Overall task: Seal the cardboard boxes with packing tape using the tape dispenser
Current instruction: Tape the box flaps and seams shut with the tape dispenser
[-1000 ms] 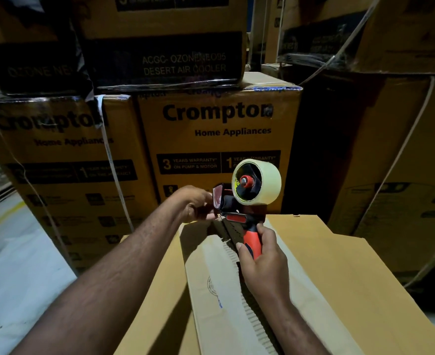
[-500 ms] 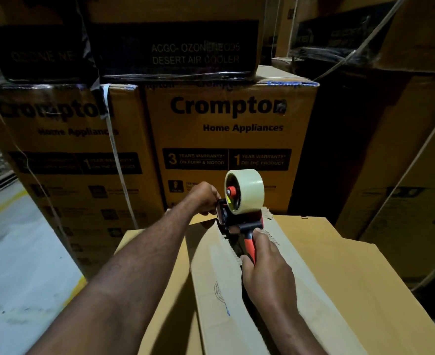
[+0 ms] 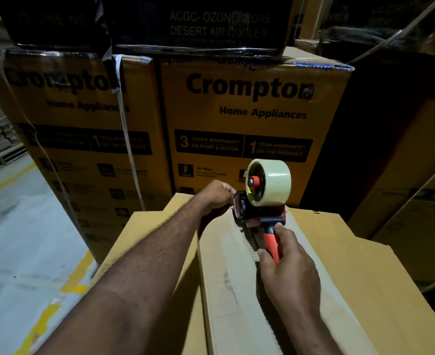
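Observation:
A plain brown cardboard box lies in front of me with its top flaps folded down and a seam running away from me. My right hand grips the orange handle of the tape dispenser, whose pale tape roll stands above the far end of the seam. My left hand reaches to the dispenser's front at the box's far edge, its fingers curled there; what they pinch is hidden behind the hand.
Stacked yellow Crompton boxes form a wall just beyond the box, with dark shrink-wrapped cartons on top. More large cartons stand to the right. Grey floor with yellow lines lies on the left.
The dispenser has come down towards the far end of the seam and shifted slightly right. My left hand has stayed at its front. The view has moved closer.

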`<state>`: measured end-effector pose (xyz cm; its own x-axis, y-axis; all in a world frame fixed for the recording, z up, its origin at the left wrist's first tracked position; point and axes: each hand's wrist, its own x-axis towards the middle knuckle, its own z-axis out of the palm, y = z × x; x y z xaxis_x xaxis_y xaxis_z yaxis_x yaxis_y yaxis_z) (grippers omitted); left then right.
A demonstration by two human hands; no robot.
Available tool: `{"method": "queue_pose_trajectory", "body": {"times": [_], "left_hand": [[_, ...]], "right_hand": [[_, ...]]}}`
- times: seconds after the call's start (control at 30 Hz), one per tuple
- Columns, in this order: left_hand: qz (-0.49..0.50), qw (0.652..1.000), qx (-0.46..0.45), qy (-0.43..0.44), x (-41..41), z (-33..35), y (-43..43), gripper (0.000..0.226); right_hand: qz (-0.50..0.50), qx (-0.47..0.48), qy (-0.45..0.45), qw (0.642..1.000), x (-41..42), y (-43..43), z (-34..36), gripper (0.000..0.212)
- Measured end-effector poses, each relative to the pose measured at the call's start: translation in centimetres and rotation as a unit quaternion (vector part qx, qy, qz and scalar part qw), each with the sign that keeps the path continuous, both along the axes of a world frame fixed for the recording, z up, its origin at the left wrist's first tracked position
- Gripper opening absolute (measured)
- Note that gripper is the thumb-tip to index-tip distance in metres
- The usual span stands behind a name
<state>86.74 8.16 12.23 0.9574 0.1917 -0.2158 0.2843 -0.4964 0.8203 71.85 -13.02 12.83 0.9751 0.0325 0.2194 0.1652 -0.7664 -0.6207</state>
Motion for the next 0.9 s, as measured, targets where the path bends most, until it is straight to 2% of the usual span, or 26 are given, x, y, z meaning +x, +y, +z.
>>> {"method": "queue_pose_trajectory", "body": {"times": [0.1, 0.27, 0.4, 0.5, 0.57, 0.7, 0.8, 0.9], "left_hand": [[0.005, 1.0, 0.004, -0.02, -0.1, -0.1, -0.8, 0.016], [-0.004, 1.0, 0.03, 0.007, -0.1, -0.7, -0.9, 0.012], [0.026, 0.993, 0.083, -0.079, -1.1, -0.8, -1.1, 0.014], [-0.053, 0.994, 0.065, -0.067, -1.9, -0.8, -0.2, 0.021], [-0.103, 0.991, 0.078, -0.037, -2.3, -0.6, 0.4, 0.017], [-0.119, 0.988, 0.093, -0.03, -2.8, -1.0, 0.9, 0.021], [-0.095, 0.991, 0.08, -0.053, -3.0, -1.6, 1.3, 0.024], [-0.114, 0.993, 0.018, -0.029, -2.9, -1.6, 2.1, 0.025]], "right_hand": [[0.005, -0.017, 0.003, 1.0, 0.0, 0.0, -0.2, 0.057], [0.011, -0.051, 0.004, 0.999, -0.4, 0.2, -0.1, 0.056], [0.03, -0.053, -0.008, 0.998, -0.5, 0.4, 0.0, 0.052], [0.032, -0.045, -0.022, 0.998, -0.6, 0.2, 0.0, 0.047], [0.03, -0.051, -0.029, 0.998, -0.6, -0.1, 0.0, 0.045], [0.025, -0.128, -0.042, 0.991, 0.0, 0.0, 0.0, 0.043], [0.032, -0.15, -0.04, 0.987, 0.6, 0.5, 0.2, 0.042], [0.039, -0.129, -0.029, 0.99, 0.8, 0.4, 0.1, 0.041]]}}
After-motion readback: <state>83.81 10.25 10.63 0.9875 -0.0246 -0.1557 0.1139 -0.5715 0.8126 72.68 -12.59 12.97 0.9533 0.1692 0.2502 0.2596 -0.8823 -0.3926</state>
